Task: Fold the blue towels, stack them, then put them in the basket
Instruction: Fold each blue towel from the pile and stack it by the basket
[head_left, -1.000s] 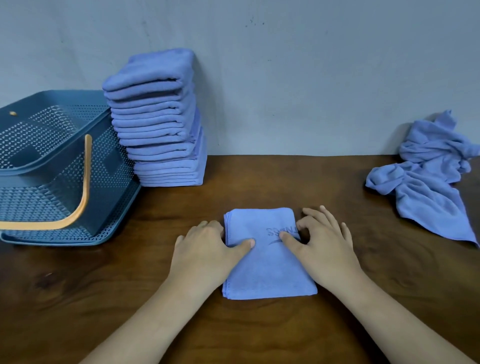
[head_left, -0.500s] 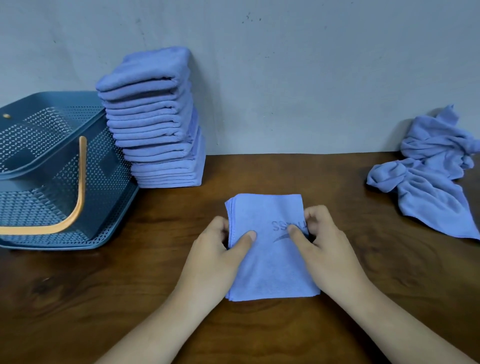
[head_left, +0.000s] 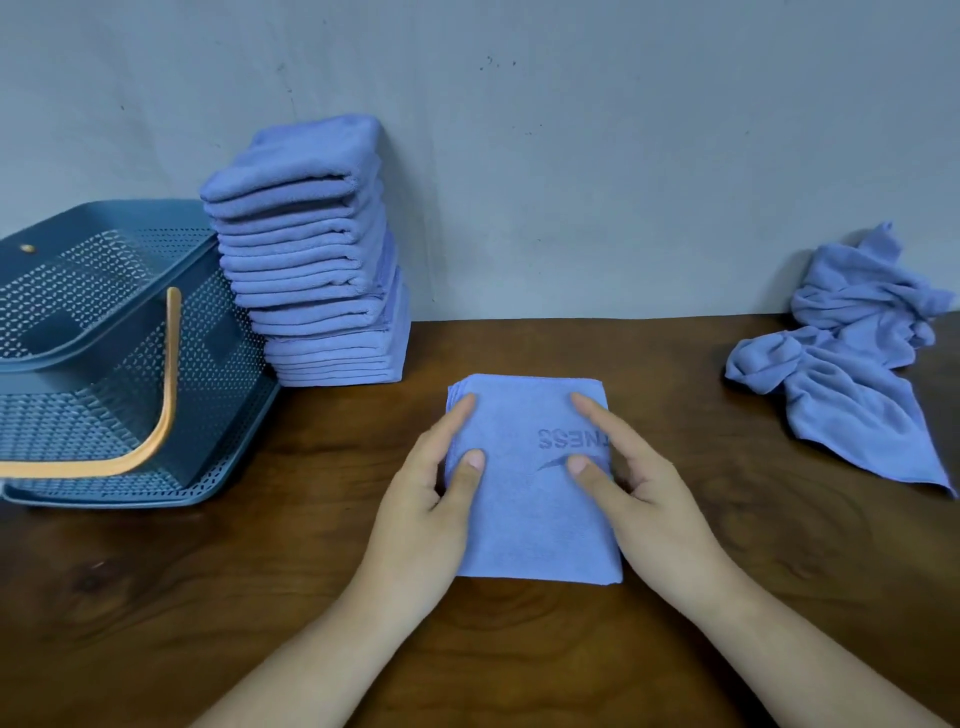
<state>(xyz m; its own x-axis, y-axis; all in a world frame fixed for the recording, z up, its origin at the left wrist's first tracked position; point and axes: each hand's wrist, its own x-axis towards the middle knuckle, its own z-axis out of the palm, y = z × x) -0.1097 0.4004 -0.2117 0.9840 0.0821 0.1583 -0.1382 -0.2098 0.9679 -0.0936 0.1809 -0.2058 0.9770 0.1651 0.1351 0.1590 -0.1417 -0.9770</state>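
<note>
From my end, the folded towel (head_left: 530, 519) lies flat on the table (head_left: 260, 597) at the centre of the view, short edges at 12 and 6 o'clock, with raised lettering showing upside down on its right half. The left hand (head_left: 426, 509) sits at the towel's 9 o'clock edge, forefinger and thumb laid fairly straight on top of the cloth. The right hand (head_left: 649, 499) mirrors it at the 3 o'clock edge, its thumb just under the lettering. Both hands are spread and pressing rather than clenched. Their other fingers are hidden, so I cannot tell whether any are tucked beneath the edges. At 10 o'clock from the towel a tall stack of folded towels (head_left: 311, 249) stands against the wall (head_left: 571, 156), leaning slightly. The stack touches the blue perforated basket (head_left: 104, 332) at 9 o'clock, whose orange handle (head_left: 169, 384) hangs across its near side. At 2 o'clock, well apart, a heap of crumpled towels (head_left: 852, 374) lies by the wall.
</note>
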